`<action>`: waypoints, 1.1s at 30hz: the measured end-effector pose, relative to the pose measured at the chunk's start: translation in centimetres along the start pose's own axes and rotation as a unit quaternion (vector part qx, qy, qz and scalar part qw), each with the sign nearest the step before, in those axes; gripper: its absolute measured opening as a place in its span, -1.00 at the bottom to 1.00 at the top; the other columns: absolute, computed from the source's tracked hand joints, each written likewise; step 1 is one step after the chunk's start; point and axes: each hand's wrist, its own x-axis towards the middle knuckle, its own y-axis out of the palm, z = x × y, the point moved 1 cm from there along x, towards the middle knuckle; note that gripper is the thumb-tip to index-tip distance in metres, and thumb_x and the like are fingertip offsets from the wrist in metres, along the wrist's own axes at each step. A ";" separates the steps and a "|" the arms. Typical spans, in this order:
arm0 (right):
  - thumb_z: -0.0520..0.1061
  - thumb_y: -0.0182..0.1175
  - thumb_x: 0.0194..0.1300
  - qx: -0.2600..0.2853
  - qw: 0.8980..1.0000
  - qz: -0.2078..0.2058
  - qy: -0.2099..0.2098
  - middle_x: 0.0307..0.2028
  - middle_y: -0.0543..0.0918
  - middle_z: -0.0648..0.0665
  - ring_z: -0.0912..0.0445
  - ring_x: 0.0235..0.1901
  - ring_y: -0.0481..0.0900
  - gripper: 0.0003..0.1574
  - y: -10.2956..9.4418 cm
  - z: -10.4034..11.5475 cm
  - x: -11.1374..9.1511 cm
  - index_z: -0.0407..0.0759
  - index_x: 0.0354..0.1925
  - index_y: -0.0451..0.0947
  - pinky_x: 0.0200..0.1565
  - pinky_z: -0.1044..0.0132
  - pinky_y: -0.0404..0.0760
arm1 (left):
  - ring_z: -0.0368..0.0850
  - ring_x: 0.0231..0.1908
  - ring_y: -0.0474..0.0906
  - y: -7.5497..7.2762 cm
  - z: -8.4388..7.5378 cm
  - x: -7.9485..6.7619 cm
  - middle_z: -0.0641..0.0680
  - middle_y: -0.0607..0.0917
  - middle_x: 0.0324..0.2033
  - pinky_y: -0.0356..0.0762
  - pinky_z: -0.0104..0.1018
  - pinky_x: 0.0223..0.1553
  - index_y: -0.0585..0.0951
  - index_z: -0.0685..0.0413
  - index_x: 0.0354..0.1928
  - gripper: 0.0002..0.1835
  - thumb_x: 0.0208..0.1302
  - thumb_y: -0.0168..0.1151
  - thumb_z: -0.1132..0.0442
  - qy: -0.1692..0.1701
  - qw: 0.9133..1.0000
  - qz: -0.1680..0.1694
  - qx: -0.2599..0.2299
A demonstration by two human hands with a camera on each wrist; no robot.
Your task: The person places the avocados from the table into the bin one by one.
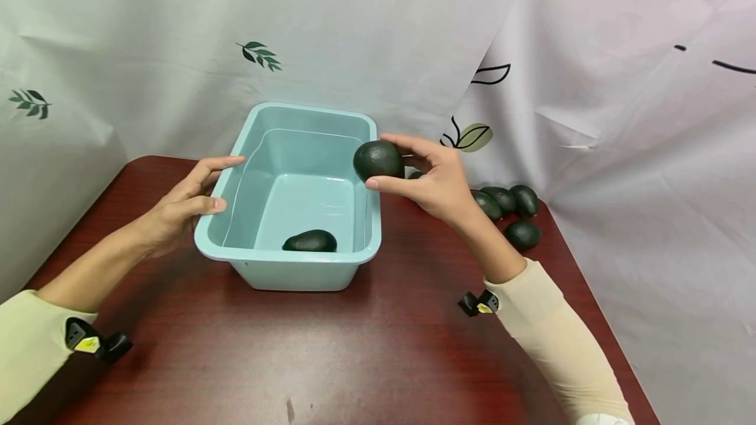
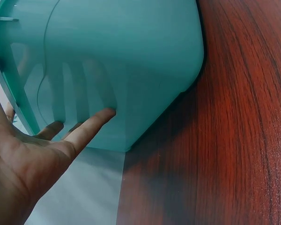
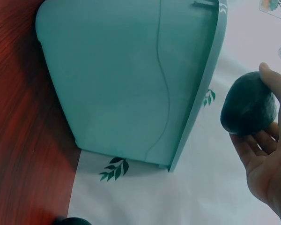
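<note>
A light blue plastic basin (image 1: 295, 274) stands on the table, with one dark green avocado (image 1: 310, 241) lying inside near its front wall. My left hand (image 1: 183, 205) holds the basin's left rim; in the left wrist view, fingers of the left hand (image 2: 33, 154) touch the outer wall. Between the thumb and fingers of my right hand (image 1: 440, 179) is another avocado (image 1: 378, 160), held above the basin's right rim. The right wrist view shows this avocado (image 3: 249, 104) gripped in the right hand (image 3: 271, 164), apart from the basin wall (image 3: 112, 84).
Several more avocados (image 1: 523, 235) lie on the reddish-brown table (image 1: 366, 359) at the right, partly hidden behind the right hand and forearm. A white curtain (image 1: 354, 31) with leaf prints hangs behind the table and along both sides.
</note>
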 end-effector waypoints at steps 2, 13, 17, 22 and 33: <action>-0.25 0.77 0.07 0.006 1.000 0.008 -0.007 0.11 0.90 -0.15 0.02 -0.07 0.91 -0.24 0.3 0.1 0.1 -0.15 0.27 0.82 0.04 0.20 0.86 | -0.13 0.18 0.69 0.0 0.0 0.0 -0.05 0.37 0.51 0.83 -0.16 -0.09 0.30 -0.35 0.73 -0.22 0.56 0.00 0.39 0.000 1.000 0.001 0.001; -0.23 0.79 0.06 0.013 0.999 0.026 -0.015 0.16 0.89 -0.14 0.04 0.00 0.89 -0.22 1.9 0.7 0.6 -0.15 0.28 0.81 0.17 0.14 0.82 | -0.13 0.18 0.69 0.0 0.1 0.0 -0.05 0.36 0.52 0.83 -0.15 -0.10 0.29 -0.36 0.73 -0.22 0.57 0.01 0.37 -0.002 1.000 -0.001 0.004; -0.27 0.79 0.04 0.020 0.999 0.037 -0.030 0.19 0.87 -0.21 0.01 0.03 0.90 -0.18 2.6 0.7 0.9 -0.23 0.30 0.79 0.18 0.14 0.83 | -0.13 0.18 0.69 0.0 0.0 0.0 -0.05 0.37 0.51 0.83 -0.15 -0.10 0.30 -0.36 0.73 -0.22 0.56 0.01 0.37 -0.003 1.000 -0.002 0.004; -0.32 0.78 0.04 0.033 0.998 0.055 -0.025 0.23 0.85 -0.27 -0.02 0.08 0.90 -0.14 3.5 0.4 1.0 -0.32 0.32 0.75 0.18 0.15 0.84 | -0.13 0.17 0.69 0.0 0.1 0.0 -0.05 0.37 0.51 0.83 -0.15 -0.10 0.30 -0.36 0.73 -0.22 0.57 0.01 0.38 -0.002 1.000 -0.001 0.001; -0.24 0.82 0.03 0.004 0.996 0.086 -0.011 0.27 0.84 -0.22 0.03 0.27 0.82 -0.10 4.6 0.3 1.2 -0.26 0.35 0.75 0.31 0.25 0.76 | -0.13 0.18 0.68 0.0 0.1 0.0 -0.04 0.37 0.52 0.82 -0.15 -0.09 0.30 -0.35 0.73 -0.23 0.57 0.00 0.39 0.003 1.000 0.000 -0.002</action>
